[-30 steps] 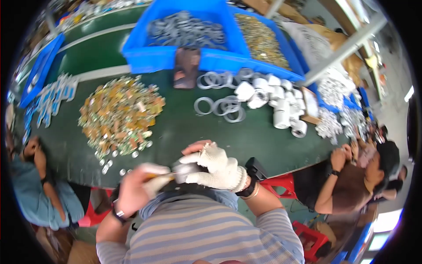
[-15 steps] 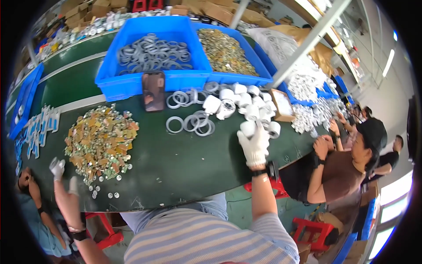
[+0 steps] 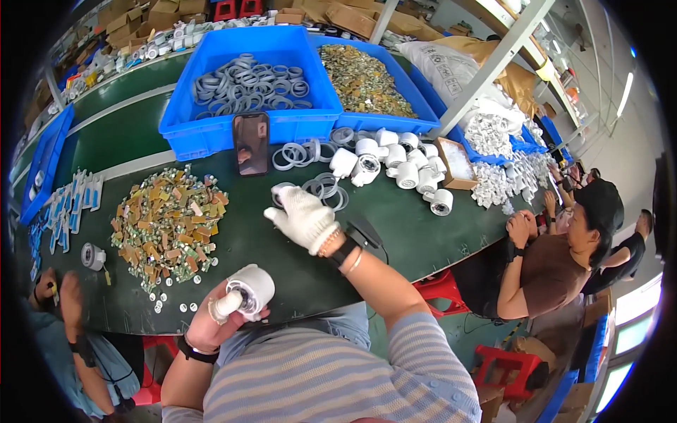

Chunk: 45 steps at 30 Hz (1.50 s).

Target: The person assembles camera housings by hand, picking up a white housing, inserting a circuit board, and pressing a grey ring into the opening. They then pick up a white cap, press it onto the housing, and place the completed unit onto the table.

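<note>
dark print runs across 1 white sack [image 3: 446, 70] at the upper right, beyond a blue bin [image 3: 384, 124]; its characters are too small and blurred to read.

A dark green tabletop [image 3: 423, 240] spans the middle. Greenish floor [image 3: 451, 349] shows at five o'clock, a red stool [image 3: 497, 363] between four and five. Bright window panes [image 3: 638, 304] shine toward four; a light strip [image 3: 623, 99] glows at two; cardboard boxes [image 3: 352, 17] sit at twelve.
</note>
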Available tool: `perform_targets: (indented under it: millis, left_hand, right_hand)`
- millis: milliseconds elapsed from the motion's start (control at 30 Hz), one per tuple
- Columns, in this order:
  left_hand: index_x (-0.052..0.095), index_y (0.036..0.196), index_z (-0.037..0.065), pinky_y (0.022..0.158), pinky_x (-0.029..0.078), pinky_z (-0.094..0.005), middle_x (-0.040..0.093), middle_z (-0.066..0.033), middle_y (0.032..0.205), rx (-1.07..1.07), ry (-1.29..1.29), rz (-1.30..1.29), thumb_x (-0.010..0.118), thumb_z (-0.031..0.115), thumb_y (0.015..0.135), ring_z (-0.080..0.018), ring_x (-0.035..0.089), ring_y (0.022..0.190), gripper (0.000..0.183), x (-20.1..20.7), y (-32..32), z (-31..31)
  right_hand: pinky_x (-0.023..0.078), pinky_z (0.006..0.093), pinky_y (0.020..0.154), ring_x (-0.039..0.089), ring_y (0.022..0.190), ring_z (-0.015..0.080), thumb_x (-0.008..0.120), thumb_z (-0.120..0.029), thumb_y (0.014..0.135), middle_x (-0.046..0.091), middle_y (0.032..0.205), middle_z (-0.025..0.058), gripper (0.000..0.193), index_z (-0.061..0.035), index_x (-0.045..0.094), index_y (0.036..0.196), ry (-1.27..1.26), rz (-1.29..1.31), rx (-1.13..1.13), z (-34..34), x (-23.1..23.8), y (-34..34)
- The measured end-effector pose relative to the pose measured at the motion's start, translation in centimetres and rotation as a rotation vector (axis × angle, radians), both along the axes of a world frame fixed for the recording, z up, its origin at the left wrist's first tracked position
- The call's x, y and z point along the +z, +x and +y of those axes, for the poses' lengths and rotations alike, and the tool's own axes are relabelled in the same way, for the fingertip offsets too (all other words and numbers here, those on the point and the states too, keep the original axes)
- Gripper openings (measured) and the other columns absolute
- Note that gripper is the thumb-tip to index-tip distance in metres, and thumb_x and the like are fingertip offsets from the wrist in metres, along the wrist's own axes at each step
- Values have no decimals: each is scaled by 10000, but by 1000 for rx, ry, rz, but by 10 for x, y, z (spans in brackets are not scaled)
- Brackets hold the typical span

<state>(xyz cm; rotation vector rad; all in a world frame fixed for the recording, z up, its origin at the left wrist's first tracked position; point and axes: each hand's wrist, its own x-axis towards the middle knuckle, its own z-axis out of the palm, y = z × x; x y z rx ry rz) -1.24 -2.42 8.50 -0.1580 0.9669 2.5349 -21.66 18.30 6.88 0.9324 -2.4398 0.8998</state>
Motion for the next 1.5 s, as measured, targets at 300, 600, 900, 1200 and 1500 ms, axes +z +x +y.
perform_targets:
  millis: [300,600,900,1200,1500]
  left_hand:
    - [440,1470,66,998,556,-363,655,-98,1301,82,-788,349,890,35,814,-199,672,1176,795,10,22,-23]
    - [616,1418,220,724,607,-344,692,-114,1268,-120,-1625,1021,903,239,759,-303,736,907,719,46,-2,-13]
    - [604,1446,175,746,615,-343,720,-105,1178,28,-1507,681,888,245,819,-256,751,873,692,38,-8,1]
    - [96,1690,144,1089,542,-411,443,-99,1534,116,-14,209,791,277,949,-254,618,1295,1025,-1,-8,14]
    - [115,1701,233,1059,537,-357,469,-61,1513,133,-264,129,816,-78,829,-191,596,1275,1161,3,0,23]
  right_hand:
    - [551,438,816,649,977,324,784,-44,763,681,1096,78,239,-171,737,960,140,10,345,39,37,72]
    - [546,437,858,653,1036,342,825,-91,727,685,1312,40,329,-266,780,1002,95,-137,564,58,54,82]
    - [525,402,803,667,894,282,881,-220,752,738,1121,51,385,-167,766,1116,117,26,393,33,48,94]
    - [564,306,808,700,869,174,740,-173,969,738,1021,115,331,64,687,1194,-496,-1323,502,36,79,106]
    - [595,324,811,725,903,188,722,-159,989,746,1032,146,278,21,691,1198,-473,-1117,503,37,67,108]
